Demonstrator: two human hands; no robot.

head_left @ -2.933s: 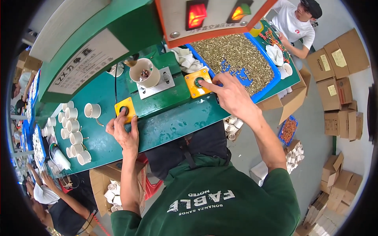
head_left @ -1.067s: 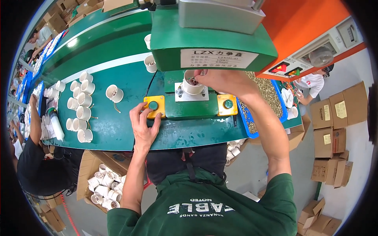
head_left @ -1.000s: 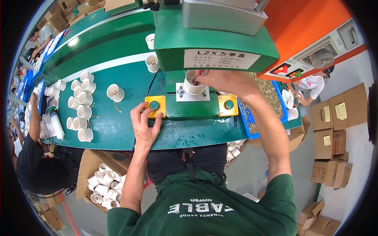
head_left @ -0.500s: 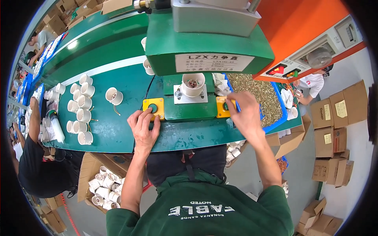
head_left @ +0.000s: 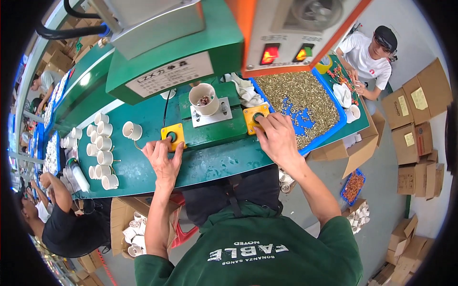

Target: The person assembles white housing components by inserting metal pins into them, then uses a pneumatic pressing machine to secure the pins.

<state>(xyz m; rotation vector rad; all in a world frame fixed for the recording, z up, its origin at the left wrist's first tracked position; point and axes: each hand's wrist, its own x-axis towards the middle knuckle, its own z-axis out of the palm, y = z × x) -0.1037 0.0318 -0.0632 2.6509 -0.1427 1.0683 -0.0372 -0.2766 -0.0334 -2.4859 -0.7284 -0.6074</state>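
My left hand (head_left: pixel 163 162) rests against a yellow button box (head_left: pixel 179 131), its fingers apart around the dark round button and gripping nothing. Fingers of my right hand (head_left: pixel 278 139) reach over a second yellow button box (head_left: pixel 249 125), by its button, with nothing held. Between the boxes, a white cup-shaped part (head_left: pixel 208 107) stands upright on a metal plate (head_left: pixel 224 113) on the green press base (head_left: pixel 222 135). Small reddish-brown pieces show inside the cup. Above and behind it is the green press head (head_left: pixel 143 59).
Several white cups (head_left: pixel 103 128) with wires stand at left on the green table (head_left: pixel 138 171). A blue tray (head_left: pixel 342 125) of small brass-coloured pieces lies right. An orange control box (head_left: pixel 249 43) overhangs. Cartons (head_left: pixel 125 209) flank me below. Co-workers sit left and far right (head_left: pixel 367 59).
The view has shifted and turned to the right. My right hand has come down onto its button box. My left hand stays at its box; the cup remains on the plate.
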